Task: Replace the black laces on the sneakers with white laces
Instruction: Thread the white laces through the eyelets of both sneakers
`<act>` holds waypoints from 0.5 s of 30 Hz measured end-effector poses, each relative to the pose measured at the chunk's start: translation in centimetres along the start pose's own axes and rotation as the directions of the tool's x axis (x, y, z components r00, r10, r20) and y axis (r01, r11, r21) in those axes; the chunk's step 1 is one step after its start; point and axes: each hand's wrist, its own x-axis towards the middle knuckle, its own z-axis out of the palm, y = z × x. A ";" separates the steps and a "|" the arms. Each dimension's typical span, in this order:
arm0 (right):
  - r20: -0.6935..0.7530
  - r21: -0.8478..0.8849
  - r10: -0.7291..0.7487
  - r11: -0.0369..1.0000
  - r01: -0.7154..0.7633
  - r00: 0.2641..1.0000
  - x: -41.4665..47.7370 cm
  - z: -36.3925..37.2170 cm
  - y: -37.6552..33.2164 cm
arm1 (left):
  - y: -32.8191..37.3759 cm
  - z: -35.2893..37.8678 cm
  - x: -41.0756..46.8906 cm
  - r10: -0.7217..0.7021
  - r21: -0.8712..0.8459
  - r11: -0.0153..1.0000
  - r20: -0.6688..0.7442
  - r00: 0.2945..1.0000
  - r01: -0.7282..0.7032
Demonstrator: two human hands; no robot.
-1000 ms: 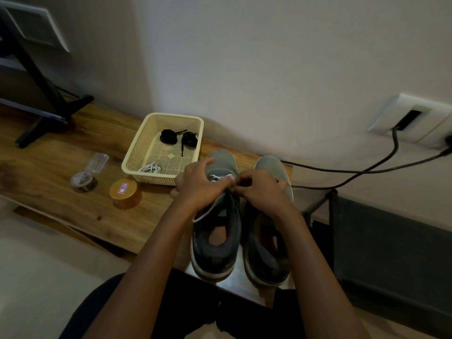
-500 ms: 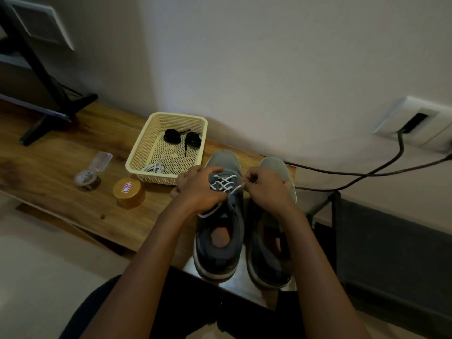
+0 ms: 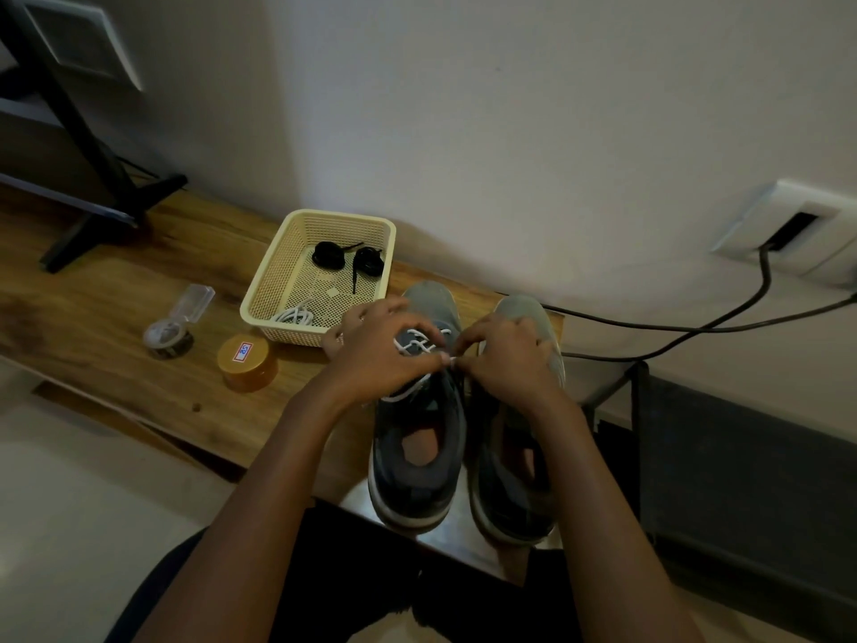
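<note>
On the near end of the wooden bench (image 3: pixel 116 294), beside the wall, stands one pair of grey sneakers, toes to the wall and heels overhanging the near edge. Left-side sneaker (image 3: pixel 417 457): dark grey upper, paler toe, white sole rim, orange-toned insole showing through the opening; a white lace (image 3: pixel 419 341) criss-crosses its lower eyelets, and one loose strand trails across the collar below the left wrist. Right-side sneaker (image 3: pixel 524 466): same make, touching the first along its inner side; its eyelets are covered by the right hand. Left hand (image 3: pixel 375 355): fingers curled over the laced front, thumb and forefinger pinching the white lace. Right hand (image 3: pixel 505 359): fingers bent, fingertips nipping the lace tip just beside the left thumb. Cream mesh basket (image 3: pixel 278 280), just beyond the left hand: holds two coiled black laces (image 3: pixel 345 257) at the far end and a bundled spare white lace (image 3: pixel 294 315) at the near end. Orange-lidded jar (image 3: pixel 246 364) with a small label, near the basket. Clear-lidded container (image 3: pixel 176 327), lid open, beside the jar. Black stand (image 3: pixel 92 178) at the bench's far left. Dark cables (image 3: pixel 695 327) running to a wall socket (image 3: pixel 797 229).
</note>
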 end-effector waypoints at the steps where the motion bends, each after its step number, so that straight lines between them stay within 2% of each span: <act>1: -0.008 0.019 0.001 1.000 -0.001 1.000 0.0 -0.1 -0.1 | 0.0 0.2 -0.1 -0.007 0.053 0.999 0.052 0.999 0.004; 4: -0.033 0.036 0.011 0.999 -0.009 0.999 0.1 -0.1 0.0 | 0.0 0.5 -0.3 -0.058 0.165 0.985 0.091 0.994 0.042; 7: -0.050 0.089 0.016 0.996 -0.012 0.999 0.6 0.4 0.3 | 0.2 0.3 -0.4 -0.064 0.207 0.977 0.092 0.994 0.044; 9: -0.138 0.199 0.077 0.979 -0.049 0.987 1.1 0.7 0.8 | 0.3 0.3 -0.4 -0.066 0.216 0.976 0.107 0.992 0.041; 12: -0.296 0.329 0.212 0.938 -0.109 0.931 1.5 0.6 1.3 | 0.3 0.3 -0.4 -0.061 0.218 0.975 0.104 0.993 0.037; 15: -0.309 0.342 0.200 0.936 -0.087 0.930 1.7 0.6 1.3 | 0.1 0.3 -0.3 -0.047 0.194 0.981 0.098 0.994 0.027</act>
